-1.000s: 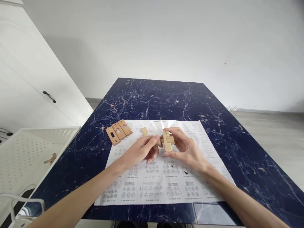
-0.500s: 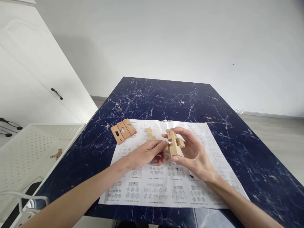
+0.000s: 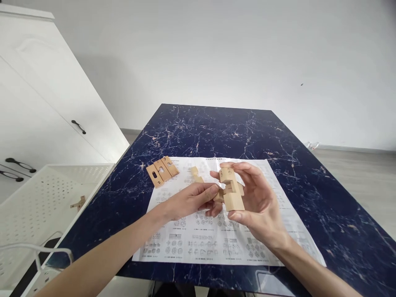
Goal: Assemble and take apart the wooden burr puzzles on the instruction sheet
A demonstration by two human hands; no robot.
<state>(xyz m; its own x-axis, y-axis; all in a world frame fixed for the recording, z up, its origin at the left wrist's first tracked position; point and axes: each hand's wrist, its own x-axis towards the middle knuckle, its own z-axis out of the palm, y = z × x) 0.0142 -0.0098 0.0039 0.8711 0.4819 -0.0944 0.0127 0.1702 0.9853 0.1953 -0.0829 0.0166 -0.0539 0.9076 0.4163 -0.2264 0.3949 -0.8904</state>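
Between my hands, above the paper, are notched wooden puzzle blocks (image 3: 234, 202) fitted crosswise, with marks written on the upright one. My right hand (image 3: 260, 198) grips the upright block from its far end to its near end, fingers on top and thumb below. My left hand (image 3: 198, 199) pinches the crosswise block at its left end; part of that block is hidden by the fingers. Another notched wooden block (image 3: 195, 173) lies on the instruction sheet (image 3: 176, 251) just beyond my left hand.
Three flat wooden pieces with slots (image 3: 162, 170) lie side by side at the sheet's far left corner. The dark blue marbled table (image 3: 210, 132) reaches toward the wall. To the left stand a white perforated rack (image 3: 37, 206) holding a small wooden cross (image 3: 78, 203) and a white cabinet (image 3: 46, 90).
The upright block has turned in my right hand, so its notch and the crosswise block in it show more. Both hands have shifted slightly, and the camera view has moved a little.
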